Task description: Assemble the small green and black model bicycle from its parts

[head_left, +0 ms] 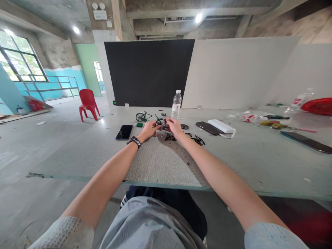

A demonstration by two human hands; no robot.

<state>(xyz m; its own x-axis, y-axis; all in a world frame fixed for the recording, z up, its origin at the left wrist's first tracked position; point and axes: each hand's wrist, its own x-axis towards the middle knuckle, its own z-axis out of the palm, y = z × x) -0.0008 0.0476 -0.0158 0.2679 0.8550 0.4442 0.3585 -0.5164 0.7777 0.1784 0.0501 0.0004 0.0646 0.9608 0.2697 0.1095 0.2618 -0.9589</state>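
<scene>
Between my hands a small model bicycle wheel with dark spokes stands upright, a thin green part rising at its left. My left hand, with a watch on the wrist, pinches its left side. From the right, the fingers of my right hand are closed at its rim; they partly hide what they grip. Behind my left hand sits a green model bicycle with one wheel showing, and a small green block lies nearby. A loose wheel and black frame parts lie to the right of my right hand.
A phone lies left of my hands. A water bottle stands behind them. To the right are a dark phone, a white power bank with its cable, and wrappers. The table's front edge runs before me.
</scene>
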